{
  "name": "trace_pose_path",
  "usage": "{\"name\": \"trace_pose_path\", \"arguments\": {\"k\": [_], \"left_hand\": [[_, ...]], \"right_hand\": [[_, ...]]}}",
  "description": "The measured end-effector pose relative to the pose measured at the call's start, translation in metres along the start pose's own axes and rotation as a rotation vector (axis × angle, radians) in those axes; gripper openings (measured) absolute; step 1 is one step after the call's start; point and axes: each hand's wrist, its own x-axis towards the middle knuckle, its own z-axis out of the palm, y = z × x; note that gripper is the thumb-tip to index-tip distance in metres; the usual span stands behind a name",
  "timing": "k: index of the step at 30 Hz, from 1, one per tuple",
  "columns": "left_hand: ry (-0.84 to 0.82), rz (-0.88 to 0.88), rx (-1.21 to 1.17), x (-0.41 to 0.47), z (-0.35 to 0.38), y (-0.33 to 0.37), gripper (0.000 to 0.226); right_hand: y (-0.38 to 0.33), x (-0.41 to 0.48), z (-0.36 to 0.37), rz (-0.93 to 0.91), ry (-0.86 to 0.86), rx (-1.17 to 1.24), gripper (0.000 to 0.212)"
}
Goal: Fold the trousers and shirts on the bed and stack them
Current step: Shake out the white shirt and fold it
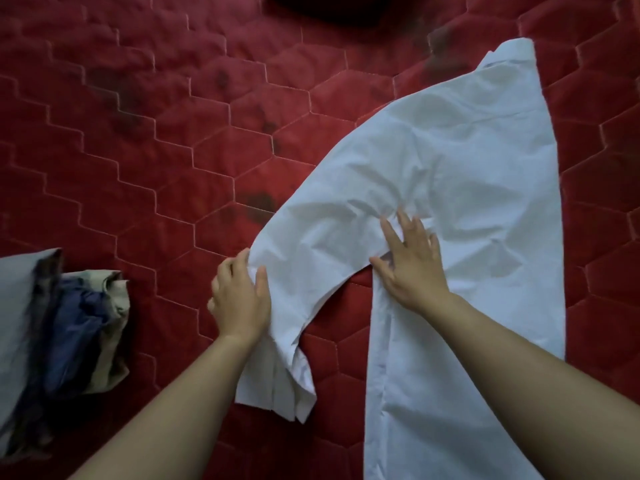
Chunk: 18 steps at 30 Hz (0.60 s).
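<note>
A white shirt (467, 161) lies spread on the red quilted bed (138, 150), folded lengthwise, its collar end at the far right. One sleeve runs down to the left, its cuff near my left forearm. My left hand (239, 296) grips the sleeve's edge between thumb and fingers. My right hand (412, 265) lies flat with fingers spread on the shirt near the armpit, pressing the cloth down. A stack of folded clothes (69, 327), grey, blue and beige, sits at the left edge.
Red quilted cover with hexagon stitching fills the view around the shirt. A dark rounded object (325, 8) lies at the top edge. Bare cover lies between the stack and the shirt.
</note>
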Motion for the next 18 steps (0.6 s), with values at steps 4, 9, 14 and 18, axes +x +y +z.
{"name": "trace_pose_path", "arguments": {"k": [4, 9, 14, 18], "left_hand": [[-0.202, 0.079, -0.182, 0.009, -0.002, -0.025, 0.045], [-0.323, 0.118, -0.333, 0.004, -0.002, -0.031, 0.034], [-0.219, 0.132, -0.399, 0.001, -0.012, -0.046, 0.017], [-0.175, 0.119, -0.458, 0.006, -0.023, -0.056, 0.007]], "right_hand": [[-0.017, -0.006, 0.011, 0.045, 0.152, 0.086, 0.063], [-0.033, -0.027, 0.023, 0.069, 0.135, 0.104, 0.058], [-0.05, -0.034, 0.021, 0.076, 0.281, 0.169, 0.055], [-0.077, -0.029, 0.028, -0.066, 0.135, 0.143, 0.056]]}}
